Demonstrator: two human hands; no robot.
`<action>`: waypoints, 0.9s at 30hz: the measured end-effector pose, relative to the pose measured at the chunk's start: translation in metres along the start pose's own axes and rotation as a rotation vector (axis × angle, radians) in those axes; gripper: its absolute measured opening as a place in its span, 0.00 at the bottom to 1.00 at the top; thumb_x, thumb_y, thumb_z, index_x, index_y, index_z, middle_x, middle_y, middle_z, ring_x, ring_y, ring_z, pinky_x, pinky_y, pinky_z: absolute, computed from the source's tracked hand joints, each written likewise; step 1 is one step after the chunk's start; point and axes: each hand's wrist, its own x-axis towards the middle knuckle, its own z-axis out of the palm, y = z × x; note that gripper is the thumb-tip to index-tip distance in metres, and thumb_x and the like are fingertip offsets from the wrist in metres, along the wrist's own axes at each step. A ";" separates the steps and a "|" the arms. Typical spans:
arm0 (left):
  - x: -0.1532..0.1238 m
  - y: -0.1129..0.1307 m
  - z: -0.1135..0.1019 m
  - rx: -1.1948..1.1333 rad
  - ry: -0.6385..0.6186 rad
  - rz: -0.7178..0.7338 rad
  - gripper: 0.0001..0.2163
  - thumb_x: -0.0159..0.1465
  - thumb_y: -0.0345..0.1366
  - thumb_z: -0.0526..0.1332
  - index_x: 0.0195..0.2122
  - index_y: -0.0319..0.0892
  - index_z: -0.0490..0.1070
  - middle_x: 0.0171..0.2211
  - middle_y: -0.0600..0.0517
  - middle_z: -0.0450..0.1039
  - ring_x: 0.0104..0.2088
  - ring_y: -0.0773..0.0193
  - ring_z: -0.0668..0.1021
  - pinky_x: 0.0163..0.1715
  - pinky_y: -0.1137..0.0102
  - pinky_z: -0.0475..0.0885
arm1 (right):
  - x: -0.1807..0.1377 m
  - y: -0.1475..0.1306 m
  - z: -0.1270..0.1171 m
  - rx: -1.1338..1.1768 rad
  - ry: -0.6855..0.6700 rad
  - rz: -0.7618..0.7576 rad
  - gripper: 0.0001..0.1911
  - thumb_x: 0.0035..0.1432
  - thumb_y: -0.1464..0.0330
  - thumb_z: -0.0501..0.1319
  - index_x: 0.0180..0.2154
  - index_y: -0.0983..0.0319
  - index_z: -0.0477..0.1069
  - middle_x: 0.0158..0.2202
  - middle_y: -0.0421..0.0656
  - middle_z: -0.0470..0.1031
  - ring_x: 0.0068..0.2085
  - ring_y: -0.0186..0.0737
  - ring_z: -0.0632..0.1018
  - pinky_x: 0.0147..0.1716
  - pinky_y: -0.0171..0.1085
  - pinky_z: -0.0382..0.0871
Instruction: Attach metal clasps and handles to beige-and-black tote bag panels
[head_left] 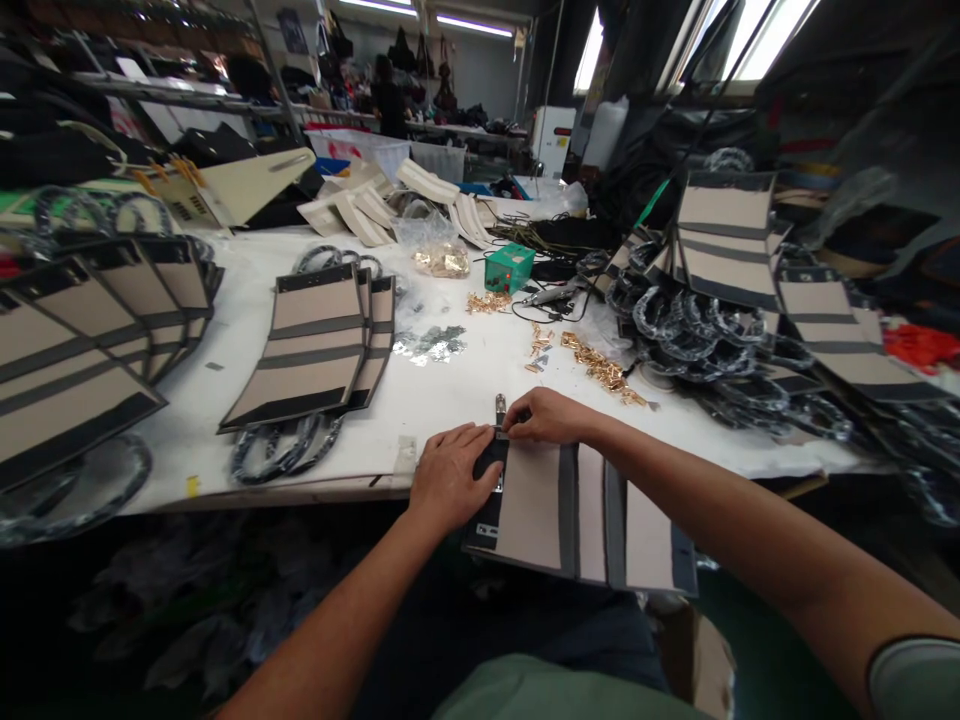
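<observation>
A beige bag panel with dark stripes [577, 515] lies across the front edge of the white table [450, 385], partly over my lap. My left hand [450, 475] lies on its dark left end, fingers curled down and pressing it flat. My right hand [546, 416] pinches the top edge of that end, right beside a small metal fitting [500, 405] that stands up from the panel. Whether my fingers hold the fitting itself I cannot tell.
Stacks of striped bags lie at the left [82, 340], centre [319, 345] and right [739, 250]. Gold hardware pieces [604, 368], silver pieces [431, 345], a green box [510, 267] and wrapped handles [675, 320] crowd the table. A person stands far back.
</observation>
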 end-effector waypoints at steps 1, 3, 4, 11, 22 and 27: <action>0.000 0.001 0.000 0.004 -0.001 -0.001 0.22 0.66 0.43 0.60 0.61 0.48 0.70 0.61 0.50 0.72 0.63 0.53 0.70 0.60 0.54 0.63 | 0.000 0.000 0.000 -0.010 -0.004 -0.002 0.11 0.52 0.69 0.63 0.37 0.63 0.82 0.25 0.38 0.77 0.27 0.33 0.71 0.31 0.32 0.63; 0.000 0.001 -0.001 0.011 -0.003 -0.002 0.22 0.66 0.43 0.60 0.61 0.47 0.70 0.61 0.50 0.72 0.63 0.53 0.70 0.60 0.54 0.63 | 0.000 -0.001 0.002 -0.045 0.008 -0.001 0.11 0.52 0.69 0.64 0.37 0.62 0.82 0.26 0.38 0.78 0.28 0.34 0.72 0.31 0.32 0.63; -0.001 0.001 -0.001 0.013 -0.005 -0.002 0.22 0.66 0.43 0.60 0.61 0.47 0.70 0.61 0.50 0.72 0.63 0.53 0.70 0.60 0.54 0.63 | 0.001 -0.001 0.004 -0.067 0.019 0.002 0.11 0.51 0.69 0.64 0.36 0.62 0.83 0.27 0.38 0.79 0.29 0.34 0.73 0.31 0.32 0.63; 0.001 0.001 -0.002 -0.014 0.011 -0.011 0.21 0.66 0.43 0.60 0.60 0.48 0.72 0.60 0.49 0.73 0.62 0.53 0.71 0.60 0.54 0.64 | 0.004 -0.004 0.015 -0.182 0.104 0.049 0.11 0.51 0.71 0.64 0.35 0.58 0.83 0.31 0.38 0.82 0.35 0.38 0.78 0.33 0.32 0.65; 0.017 0.009 0.003 -0.053 0.101 -0.093 0.11 0.69 0.41 0.59 0.48 0.53 0.79 0.48 0.52 0.81 0.50 0.55 0.77 0.50 0.57 0.67 | -0.014 0.007 0.035 -0.441 0.262 -0.049 0.09 0.61 0.65 0.62 0.41 0.56 0.79 0.43 0.43 0.80 0.43 0.41 0.78 0.38 0.35 0.65; 0.025 0.007 0.007 -0.071 0.118 -0.135 0.08 0.66 0.39 0.62 0.42 0.54 0.81 0.50 0.54 0.79 0.50 0.55 0.76 0.49 0.57 0.68 | -0.024 0.005 0.025 -0.235 0.315 -0.086 0.08 0.61 0.63 0.63 0.37 0.59 0.80 0.34 0.41 0.81 0.36 0.38 0.77 0.36 0.34 0.64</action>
